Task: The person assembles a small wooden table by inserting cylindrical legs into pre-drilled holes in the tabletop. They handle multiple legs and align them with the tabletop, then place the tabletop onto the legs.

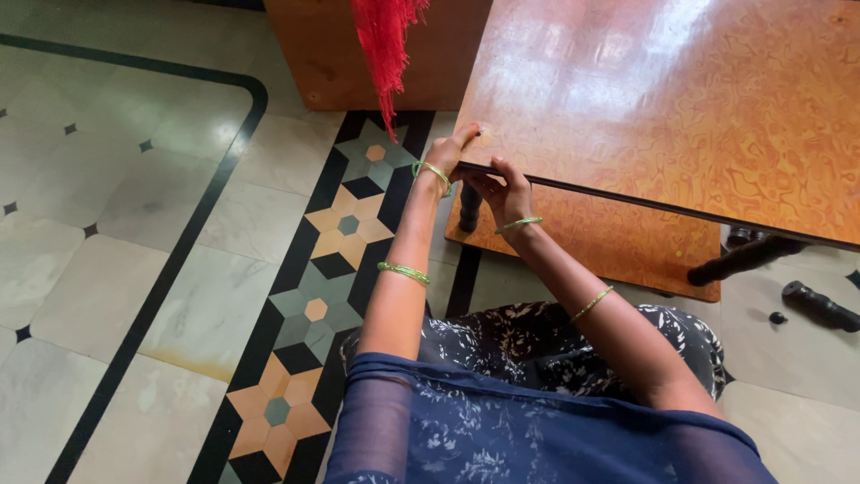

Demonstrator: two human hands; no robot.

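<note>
The near corner of a low wooden table [681, 99], glossy and patterned in orange swirls, is being gripped by both hands. The left hand [455, 148] is being laid over the corner from above, with the thumb resting on the tabletop and the fingers curled down around the dark edge strip [645, 204]. The right hand [503, 193] is being held just under that same edge, close beside the left hand, its fingers bent and pressed together against the underside; whether anything small is being pinched there cannot be told. Green bangles [433, 172] are being worn on both wrists and forearms.

Below the tabletop, a lower shelf [618, 251] of the same wood is being shown, with a dark turned leg [468, 208] standing directly under the gripped corner. Another dark leg [743, 260] is lying slanted to the right of the shelf, and a loose dark leg [820, 306] is lying on the tiled floor [134, 224] beyond it. A red tassel [385, 49] is hanging to the left of the table, above the hands.
</note>
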